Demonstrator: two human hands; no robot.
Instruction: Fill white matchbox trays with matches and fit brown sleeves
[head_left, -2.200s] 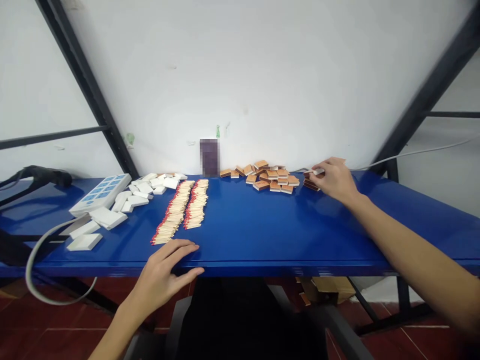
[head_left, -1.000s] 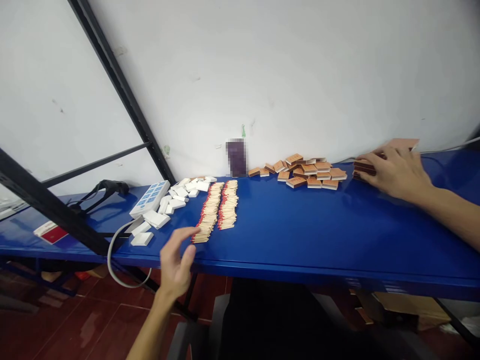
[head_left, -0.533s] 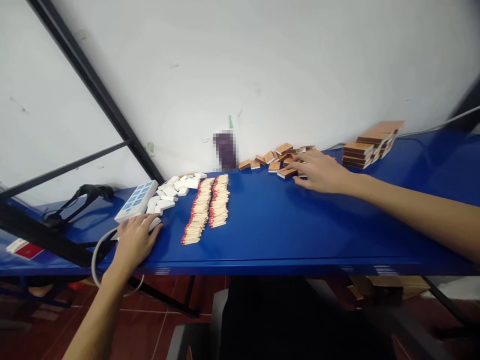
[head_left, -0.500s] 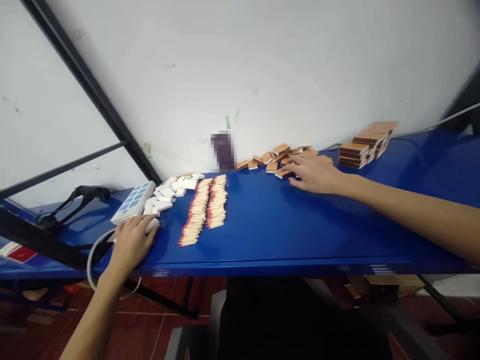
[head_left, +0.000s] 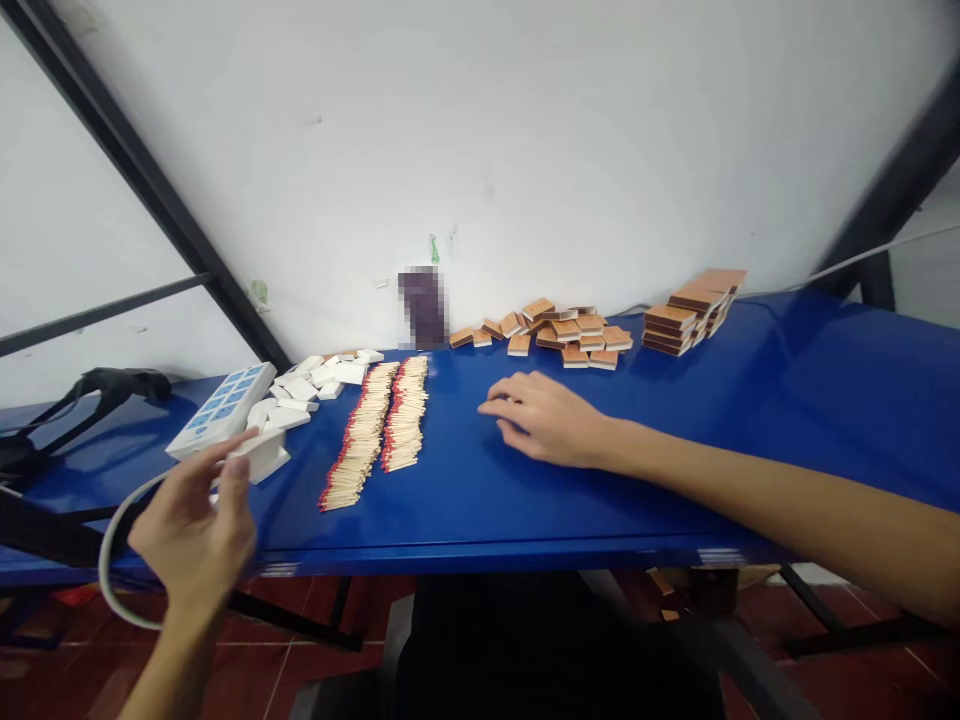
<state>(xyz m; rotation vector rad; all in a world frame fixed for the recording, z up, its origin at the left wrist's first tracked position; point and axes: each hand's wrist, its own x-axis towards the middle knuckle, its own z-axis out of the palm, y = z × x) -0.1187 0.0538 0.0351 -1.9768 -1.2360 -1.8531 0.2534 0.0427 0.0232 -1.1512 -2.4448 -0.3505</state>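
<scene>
My left hand (head_left: 199, 515) is raised at the table's left front, thumb and forefinger closed on a small white matchbox tray (head_left: 256, 450). Behind it lies a heap of similar white trays (head_left: 300, 385). My right hand (head_left: 544, 415) is over the middle of the table, fingers loosely apart and nothing in them. Two long rows of red-tipped matches, a left row (head_left: 361, 435) and a right row (head_left: 405, 412), lie between my hands. Beyond my right hand is a loose pile of brown matchbox sleeves (head_left: 577, 330).
More brown matchbox sleeves stand in neat stacks (head_left: 670, 325) at the back right. A white power strip (head_left: 225, 405) with blue sockets and a cable lies at left, beside a black strap (head_left: 97, 390). The blue table (head_left: 637, 500) backs onto a white wall.
My right hand has left the brown sleeve pile and come toward the front, empty. My left hand has lifted from the tabletop with a white tray. The view has shifted right.
</scene>
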